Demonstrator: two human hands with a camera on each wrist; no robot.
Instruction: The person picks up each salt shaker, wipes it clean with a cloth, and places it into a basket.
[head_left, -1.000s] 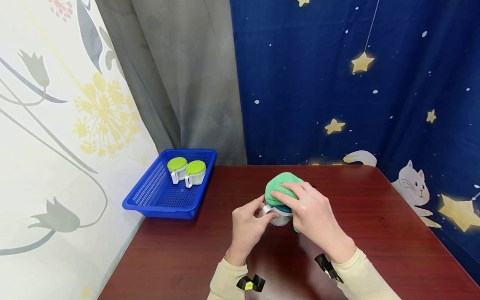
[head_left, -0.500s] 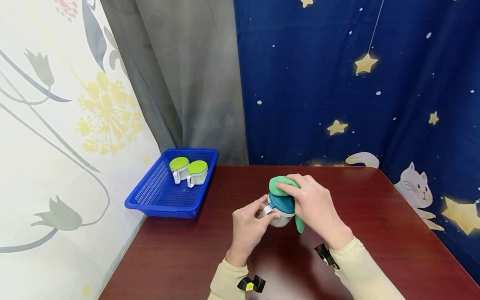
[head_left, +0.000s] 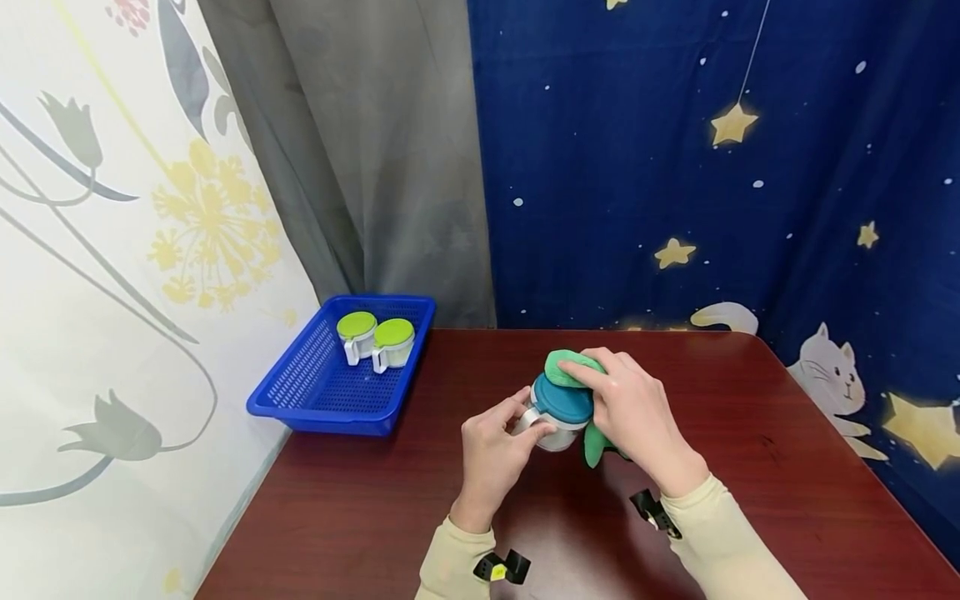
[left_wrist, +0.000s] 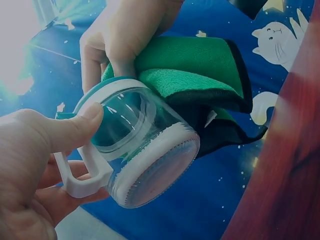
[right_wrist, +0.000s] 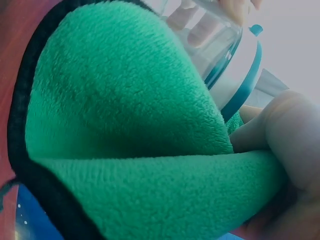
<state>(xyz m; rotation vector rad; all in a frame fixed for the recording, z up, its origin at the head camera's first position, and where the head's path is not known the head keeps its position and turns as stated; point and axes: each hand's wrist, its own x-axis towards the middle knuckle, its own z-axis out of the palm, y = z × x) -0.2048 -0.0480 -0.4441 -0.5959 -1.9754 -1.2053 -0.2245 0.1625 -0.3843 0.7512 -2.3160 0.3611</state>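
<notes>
A clear seasoning jar [left_wrist: 155,145] with a blue lid [head_left: 562,400] and a white handle [left_wrist: 82,182] is held tilted above the table. White contents show near its base in the left wrist view. My left hand [head_left: 497,446] grips it at the handle side, thumb on the white collar. A green cloth [right_wrist: 120,90] with black edging is pinched in my right hand [head_left: 637,408]. Part of the cloth lies against the far edge of the lid, and the rest hangs down beside the jar.
On the table's [head_left: 360,517] left stands a blue plastic basket [head_left: 330,421]. Inside it are two similar jars with lime-green lids [head_left: 393,332]. Behind the table hang a grey curtain [head_left: 397,167] and a dark blue star-patterned curtain [head_left: 600,167].
The cloth and my right fingers have drawn back from over the lid to its far right edge, uncovering most of the blue top. My left hand keeps its grip on the jar.
</notes>
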